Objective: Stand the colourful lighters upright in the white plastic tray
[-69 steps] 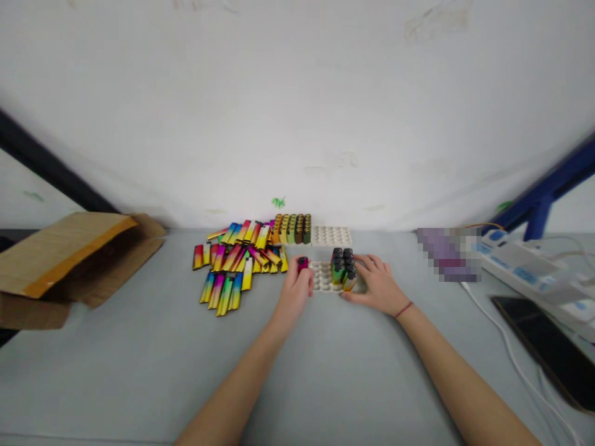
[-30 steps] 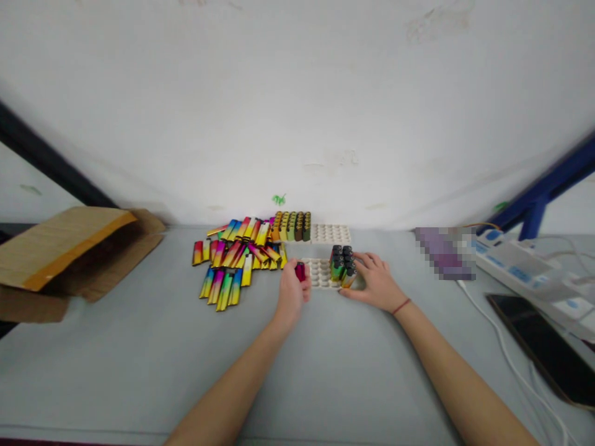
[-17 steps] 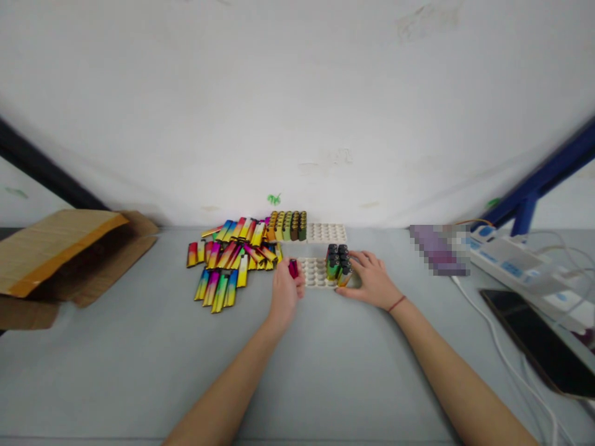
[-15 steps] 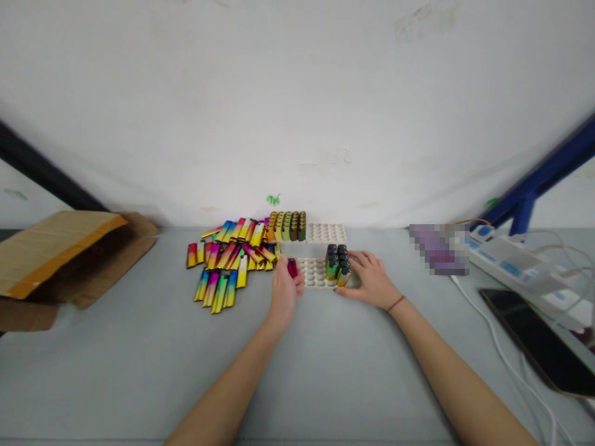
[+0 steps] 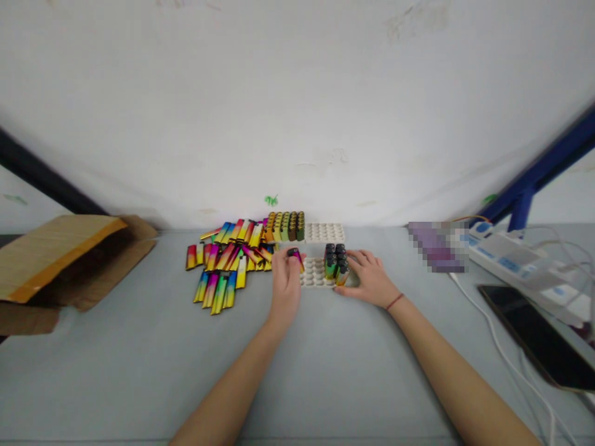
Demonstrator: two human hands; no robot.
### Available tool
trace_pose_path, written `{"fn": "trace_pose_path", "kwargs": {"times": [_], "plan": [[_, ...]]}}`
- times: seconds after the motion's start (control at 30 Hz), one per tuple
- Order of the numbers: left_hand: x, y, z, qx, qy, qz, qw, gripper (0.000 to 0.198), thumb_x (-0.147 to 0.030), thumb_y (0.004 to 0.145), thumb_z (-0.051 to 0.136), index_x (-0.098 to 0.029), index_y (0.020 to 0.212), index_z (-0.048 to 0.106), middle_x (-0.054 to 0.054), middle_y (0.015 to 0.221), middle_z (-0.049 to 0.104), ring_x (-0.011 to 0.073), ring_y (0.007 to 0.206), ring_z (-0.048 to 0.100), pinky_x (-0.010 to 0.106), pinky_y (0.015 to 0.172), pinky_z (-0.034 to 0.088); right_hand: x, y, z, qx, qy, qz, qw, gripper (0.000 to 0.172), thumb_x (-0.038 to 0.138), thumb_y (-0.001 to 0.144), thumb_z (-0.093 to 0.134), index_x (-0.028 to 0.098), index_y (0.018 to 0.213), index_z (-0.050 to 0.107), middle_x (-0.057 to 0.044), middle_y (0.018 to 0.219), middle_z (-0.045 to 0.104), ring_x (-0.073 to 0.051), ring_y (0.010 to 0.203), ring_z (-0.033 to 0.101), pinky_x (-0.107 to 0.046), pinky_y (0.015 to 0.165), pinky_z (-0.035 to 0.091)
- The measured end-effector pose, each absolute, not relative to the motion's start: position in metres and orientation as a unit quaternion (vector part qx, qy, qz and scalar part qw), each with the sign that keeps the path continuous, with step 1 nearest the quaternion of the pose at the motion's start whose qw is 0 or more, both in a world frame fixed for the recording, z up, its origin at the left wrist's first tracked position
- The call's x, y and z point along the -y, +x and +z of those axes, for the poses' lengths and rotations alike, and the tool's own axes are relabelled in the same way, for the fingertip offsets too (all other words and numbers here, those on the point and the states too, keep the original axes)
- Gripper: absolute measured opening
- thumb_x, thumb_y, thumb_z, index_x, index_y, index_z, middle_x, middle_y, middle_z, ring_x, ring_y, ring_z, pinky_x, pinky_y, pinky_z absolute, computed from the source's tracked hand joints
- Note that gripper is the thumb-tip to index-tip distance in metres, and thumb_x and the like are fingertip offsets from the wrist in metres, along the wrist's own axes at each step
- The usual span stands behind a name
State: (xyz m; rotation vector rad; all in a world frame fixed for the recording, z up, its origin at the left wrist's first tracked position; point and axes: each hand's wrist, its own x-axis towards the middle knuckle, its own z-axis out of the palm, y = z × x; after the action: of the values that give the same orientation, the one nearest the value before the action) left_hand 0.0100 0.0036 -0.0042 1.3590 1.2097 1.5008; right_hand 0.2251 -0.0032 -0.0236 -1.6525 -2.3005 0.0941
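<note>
My left hand (image 5: 286, 282) pinches a magenta, dark-topped lighter (image 5: 297, 257) at the left end of the near white holed tray (image 5: 312, 277). A block of lighters (image 5: 335, 261) with black tops and green to gold bodies stands upright in the right part of this tray. My right hand (image 5: 369, 279) curves round the tray's right end, thumb at the front corner and fingers behind, against the standing lighters. To the left lies a loose pile of shiny multicoloured lighters (image 5: 227, 254). My left fingers partly hide the held one.
Behind stands a second white tray (image 5: 325, 232), its left part filled with gold-ended lighters (image 5: 286, 227). An open cardboard box (image 5: 69, 254) is at far left. On the right are a power strip (image 5: 515, 260), cables (image 5: 493, 328) and a black phone (image 5: 534, 334).
My left hand has turned and raised the magenta lighter, so its dark top now shows, tilted over the tray's left end. The right hand stays at the tray's right end.
</note>
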Motion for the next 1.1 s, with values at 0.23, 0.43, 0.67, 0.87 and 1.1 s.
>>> {"fn": "trace_pose_path", "kwargs": {"times": [0.23,0.43,0.67,0.87,1.1], "plan": [[-0.0020,0.0090,-0.0056,-0.404,0.716,0.498,0.275,0.025,-0.036,0.091,0.050,-0.019,0.107,0.060,0.007,0.103,0.068,0.0197,0.099,0.063,0.034,0.090,0.047,0.0041,0.2242,-0.0241,0.798,-0.580,0.033,0.157,0.077,0.066,0.073,0.062,0.021,0.134,0.052,-0.012,0.140,0.051,-0.037,0.123,0.039,-0.051,0.096,0.037],[-0.0002,0.0088,-0.0057,-0.383,0.825,0.379,0.170,0.022,-0.030,0.092,0.051,-0.021,0.108,0.063,0.007,0.107,0.071,0.0209,0.101,0.062,0.038,0.093,0.043,0.0043,0.2240,-0.0238,0.800,-0.578,0.031,0.160,0.075,0.067,0.074,0.061,0.020,0.133,0.053,-0.012,0.140,0.050,-0.036,0.123,0.040,-0.051,0.094,0.038],[-0.0012,0.0086,-0.0077,-0.385,0.837,0.365,0.134,0.024,-0.030,0.092,0.054,-0.020,0.113,0.061,0.007,0.108,0.071,0.0199,0.098,0.064,0.038,0.090,0.044,0.0041,0.2246,-0.0249,0.801,-0.574,0.032,0.165,0.075,0.065,0.074,0.062,0.020,0.132,0.053,-0.012,0.139,0.051,-0.036,0.122,0.040,-0.050,0.094,0.038],[-0.0006,0.0086,-0.0046,-0.370,0.841,0.373,0.127,0.018,-0.032,0.092,0.053,-0.022,0.103,0.064,0.005,0.102,0.072,0.0192,0.097,0.064,0.037,0.089,0.044,0.0041,0.2251,-0.0259,0.799,-0.577,0.033,0.167,0.073,0.065,0.073,0.062,0.022,0.131,0.054,-0.012,0.139,0.051,-0.036,0.123,0.039,-0.050,0.095,0.038],[0.0015,0.0089,0.0009,-0.363,0.843,0.373,0.133,0.024,-0.029,0.094,0.050,-0.025,0.112,0.066,0.006,0.103,0.067,0.0181,0.101,0.061,0.036,0.092,0.046,0.0041,0.2252,-0.0244,0.800,-0.579,0.035,0.155,0.074,0.065,0.074,0.061,0.022,0.133,0.052,-0.013,0.140,0.050,-0.036,0.123,0.039,-0.051,0.094,0.038]]}}
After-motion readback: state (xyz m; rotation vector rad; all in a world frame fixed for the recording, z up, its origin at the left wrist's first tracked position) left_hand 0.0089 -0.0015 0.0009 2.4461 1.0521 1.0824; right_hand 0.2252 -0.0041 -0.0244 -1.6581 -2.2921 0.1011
